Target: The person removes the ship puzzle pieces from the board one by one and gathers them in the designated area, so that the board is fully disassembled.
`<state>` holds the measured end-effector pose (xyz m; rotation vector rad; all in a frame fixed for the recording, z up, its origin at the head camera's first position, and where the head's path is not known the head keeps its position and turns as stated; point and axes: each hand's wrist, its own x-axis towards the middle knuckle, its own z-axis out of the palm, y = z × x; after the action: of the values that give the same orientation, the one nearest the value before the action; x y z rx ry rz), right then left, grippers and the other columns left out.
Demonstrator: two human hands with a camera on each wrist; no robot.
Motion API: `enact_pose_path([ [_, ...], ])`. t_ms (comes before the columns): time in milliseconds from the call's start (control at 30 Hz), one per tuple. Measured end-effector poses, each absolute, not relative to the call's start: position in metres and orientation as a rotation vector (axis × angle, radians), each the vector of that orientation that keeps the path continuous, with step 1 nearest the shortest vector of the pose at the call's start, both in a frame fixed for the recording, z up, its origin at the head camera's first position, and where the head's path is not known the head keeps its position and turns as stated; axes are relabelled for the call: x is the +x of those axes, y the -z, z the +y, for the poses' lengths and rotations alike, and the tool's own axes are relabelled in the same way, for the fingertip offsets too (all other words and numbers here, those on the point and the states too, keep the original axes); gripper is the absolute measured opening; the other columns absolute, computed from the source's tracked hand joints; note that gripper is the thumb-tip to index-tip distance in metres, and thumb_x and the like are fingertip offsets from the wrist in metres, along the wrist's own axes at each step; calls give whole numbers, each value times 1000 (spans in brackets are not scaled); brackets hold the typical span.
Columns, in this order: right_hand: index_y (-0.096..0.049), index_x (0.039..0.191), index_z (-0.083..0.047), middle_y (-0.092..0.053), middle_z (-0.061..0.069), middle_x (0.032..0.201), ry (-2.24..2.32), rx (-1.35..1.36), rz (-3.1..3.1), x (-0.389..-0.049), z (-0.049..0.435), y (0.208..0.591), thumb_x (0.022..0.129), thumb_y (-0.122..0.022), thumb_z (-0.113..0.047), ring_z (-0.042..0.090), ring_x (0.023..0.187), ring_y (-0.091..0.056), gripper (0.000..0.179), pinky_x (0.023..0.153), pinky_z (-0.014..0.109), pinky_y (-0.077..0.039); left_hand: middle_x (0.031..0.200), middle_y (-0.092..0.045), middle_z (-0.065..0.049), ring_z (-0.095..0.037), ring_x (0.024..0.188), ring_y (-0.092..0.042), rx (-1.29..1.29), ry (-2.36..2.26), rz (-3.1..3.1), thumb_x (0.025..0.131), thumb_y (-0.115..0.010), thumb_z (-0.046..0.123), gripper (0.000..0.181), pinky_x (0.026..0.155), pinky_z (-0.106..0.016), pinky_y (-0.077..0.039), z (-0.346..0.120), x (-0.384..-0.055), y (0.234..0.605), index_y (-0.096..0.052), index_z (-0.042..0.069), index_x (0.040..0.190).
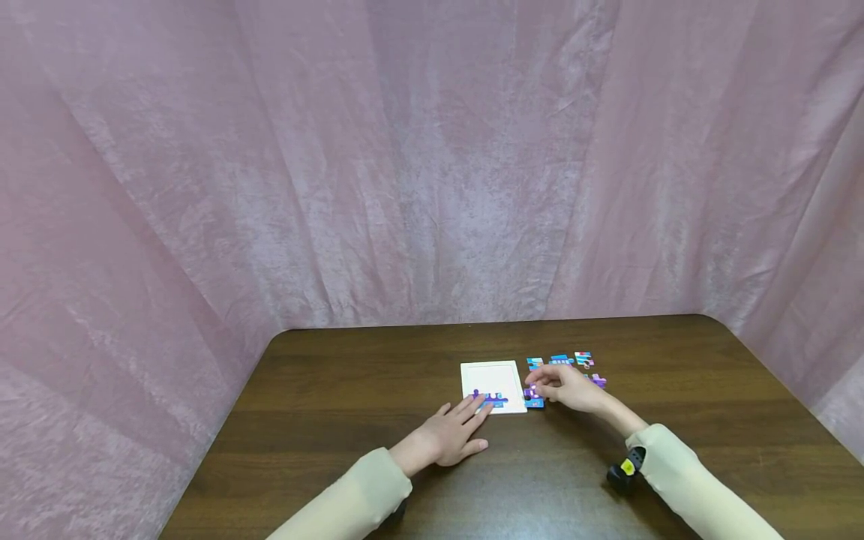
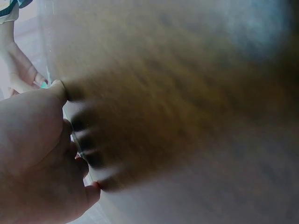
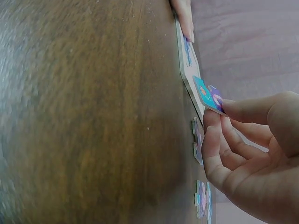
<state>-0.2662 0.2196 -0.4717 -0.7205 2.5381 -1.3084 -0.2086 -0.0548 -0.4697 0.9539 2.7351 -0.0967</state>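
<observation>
A white square puzzle tray [image 1: 487, 374] lies on the table, with joined purple and blue jigsaw pieces [image 1: 498, 400] along its near edge. My left hand [image 1: 451, 435] lies palm down, its outstretched fingertips touching those pieces. At the tray's right side, my right hand [image 1: 570, 388] pinches a blue and purple jigsaw piece [image 3: 205, 95] between thumb and fingers. In the right wrist view this piece is tilted and lifted off the table, beside the tray's edge. The left wrist view shows my left fingers [image 2: 79, 163] from the palm side, with the pieces hidden.
Several loose jigsaw pieces [image 1: 583, 359] lie beyond and to the right of my right hand. More of them [image 3: 202, 199] appear low in the right wrist view. The brown wooden table [image 1: 351, 375] reaches back to a pink curtain [image 1: 432, 187].
</observation>
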Motion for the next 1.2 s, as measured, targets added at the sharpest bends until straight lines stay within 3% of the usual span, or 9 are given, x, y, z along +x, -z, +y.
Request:
enact_pose_path([
  [467, -63, 106, 9, -66, 19, 90, 1367, -749, 2495, -266, 227, 478, 94, -59, -3, 5, 71, -56, 18, 61, 22, -49, 164, -11, 2, -17, 151, -15, 968, 68, 2723, 102, -32, 50, 63, 119, -44, -26, -56, -209, 471, -14, 22, 157],
  [667, -65, 107, 2, -69, 13, 94, 1328, -692, 2522, -267, 232, 480, 94, -60, -8, 4, 73, -58, 17, 63, 23, -51, 164, -12, 4, -15, 150, -16, 967, 79, 2738, 102, -33, 51, 64, 118, -43, -27, -55, -208, 471, -15, 24, 156],
  [967, -62, 108, 8, -68, 25, 108, 1322, -737, 2493, -260, 234, 477, 94, -58, -5, 4, 77, -57, 20, 63, 22, -50, 165, -8, 3, -16, 151, -14, 957, 57, 2707, 102, -31, 50, 64, 119, -45, -25, -56, -210, 473, -11, 23, 157],
  [1200, -61, 107, 9, -68, 21, 96, 1313, -707, 2467, -259, 240, 474, 94, -57, -3, 4, 73, -55, 18, 60, 21, -48, 164, -9, 3, -15, 151, -14, 946, 65, 2708, 102, -33, 50, 64, 119, -44, -25, -55, -210, 467, -13, 23, 157],
])
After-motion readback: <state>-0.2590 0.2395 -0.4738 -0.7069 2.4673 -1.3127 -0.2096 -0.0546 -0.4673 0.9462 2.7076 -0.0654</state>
